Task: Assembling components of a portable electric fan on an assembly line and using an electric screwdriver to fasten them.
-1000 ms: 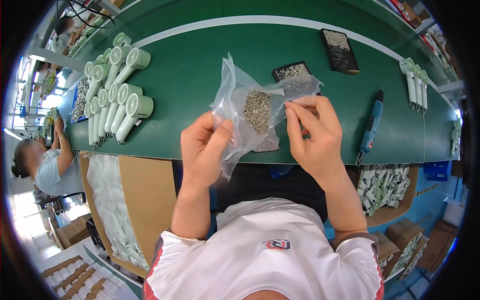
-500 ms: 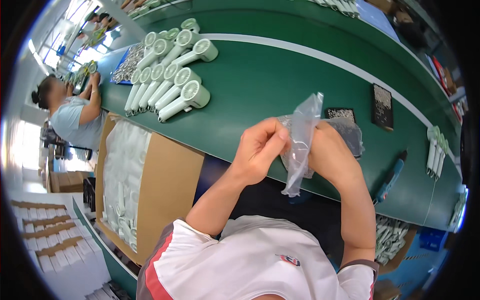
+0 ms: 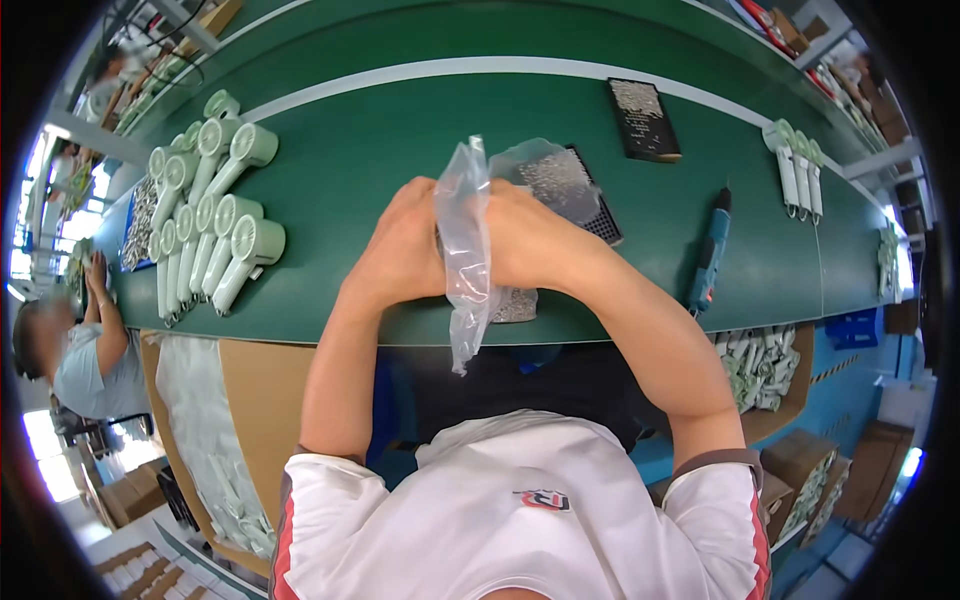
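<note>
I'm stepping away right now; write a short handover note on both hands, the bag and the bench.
Left hand and right hand: both closed on the clear plastic bag, pressed together above the green bench edge.
Bag: holds small grey screws low down; its empty part hangs between the hands.
Bench: black screw tray behind the hands, second tray farther back, blue screwdriver right, pale green handheld fans left.
Done: bag picked up.
Left: screws remain in the bag.

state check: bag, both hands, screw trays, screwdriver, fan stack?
clear plastic bag: pinched upright between both hands, small metal parts inside
left hand: closed on the bag
right hand: closed on the bag
black trays: flat, filled with screws
blue screwdriver: lying idle
handheld fans: lying in rows
</note>
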`<action>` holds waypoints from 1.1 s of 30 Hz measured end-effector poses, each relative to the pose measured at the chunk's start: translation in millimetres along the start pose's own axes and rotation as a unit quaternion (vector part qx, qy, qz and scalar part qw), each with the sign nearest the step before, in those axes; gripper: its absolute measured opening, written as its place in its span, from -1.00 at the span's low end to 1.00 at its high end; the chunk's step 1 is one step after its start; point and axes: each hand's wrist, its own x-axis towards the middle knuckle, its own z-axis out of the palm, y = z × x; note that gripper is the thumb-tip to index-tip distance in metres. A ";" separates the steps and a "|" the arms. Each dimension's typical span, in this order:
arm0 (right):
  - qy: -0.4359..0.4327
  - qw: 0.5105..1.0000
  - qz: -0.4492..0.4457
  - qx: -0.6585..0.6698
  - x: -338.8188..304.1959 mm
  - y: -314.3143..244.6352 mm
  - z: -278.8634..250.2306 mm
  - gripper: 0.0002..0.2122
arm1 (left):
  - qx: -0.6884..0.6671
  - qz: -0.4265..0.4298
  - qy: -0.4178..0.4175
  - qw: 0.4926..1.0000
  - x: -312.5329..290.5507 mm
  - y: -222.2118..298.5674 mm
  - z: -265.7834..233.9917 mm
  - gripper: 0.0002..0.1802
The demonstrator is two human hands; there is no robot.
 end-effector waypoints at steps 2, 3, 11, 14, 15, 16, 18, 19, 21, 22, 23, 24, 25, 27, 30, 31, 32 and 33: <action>-0.002 1.000 -0.010 0.008 -1.0 4.6 0.8 -0.73 | 0.019 -0.015 0.002 1.000 -6.0 8.4 8.5 -0.14; -0.035 0.999 -0.005 0.028 -0.5 -1.3 -8.4 -0.75 | 0.057 -0.033 0.031 0.997 -12.2 10.5 15.3 -0.22; -0.175 0.982 -0.027 0.058 13.2 -10.9 -24.3 -0.74 | 0.163 -0.058 0.156 0.973 -36.9 34.2 37.4 -0.42; -0.207 0.976 -0.027 0.062 18.9 -6.0 -27.6 -0.76 | 0.147 -0.103 0.167 0.970 -37.6 36.3 39.2 -0.41; -0.230 0.961 0.045 0.150 19.0 -5.3 -33.6 -0.77 | 0.145 -0.122 0.154 0.970 -36.3 38.2 37.9 -0.44; -0.249 0.932 0.117 0.235 19.5 -4.7 -37.2 -0.74 | 0.144 -0.142 0.141 0.969 -35.3 39.2 37.5 -0.47; -0.261 0.906 0.154 0.295 21.4 -6.6 -39.1 -0.72 | 0.143 -0.145 0.142 0.969 -32.4 37.8 39.8 -0.47; -0.262 0.892 0.185 0.319 23.3 -10.5 -42.1 -0.73 | 0.141 -0.147 0.144 0.968 -31.9 36.5 40.9 -0.47; -0.261 0.875 0.218 0.344 28.0 -11.8 -38.5 -0.73 | 0.148 -0.134 0.143 0.969 -33.7 31.7 41.6 -0.44; -0.277 0.893 0.200 0.292 32.2 -8.8 -32.3 -0.71 | 0.154 -0.121 0.145 0.970 -34.0 30.7 42.4 -0.42; -0.292 0.908 0.182 0.239 33.5 -6.4 -28.6 -0.68 | 0.152 -0.121 0.142 0.971 -33.6 32.4 42.5 -0.42; -0.295 0.907 0.182 0.239 33.5 -11.4 -29.3 -0.68 | 0.138 -0.114 0.148 0.973 -34.7 34.5 40.2 -0.41; -0.270 0.927 0.158 0.206 32.4 -18.1 -30.6 -0.67 | 0.125 -0.108 0.153 0.974 -35.3 36.7 37.8 -0.41; -0.243 0.945 0.136 0.173 33.6 -19.6 -25.4 -0.66 | 0.110 -0.112 0.158 0.975 -31.2 46.1 33.7 -0.44; -0.225 0.971 0.036 0.064 36.6 -13.7 -9.6 -0.68 | 0.110 -0.115 0.164 0.974 -30.8 43.1 35.3 -0.51; -0.209 0.977 0.013 0.050 31.7 -16.2 -12.1 -0.71 | 0.124 -0.115 0.165 0.972 -31.9 39.2 36.4 -0.53; -0.192 0.981 -0.011 0.036 28.0 -18.8 -13.7 -0.74 | 0.123 -0.116 0.167 0.971 -33.1 35.5 37.7 -0.53; -0.193 0.981 -0.012 0.035 25.2 -17.9 -9.1 -0.74 | 0.122 -0.113 0.176 0.970 -34.1 32.0 39.7 -0.55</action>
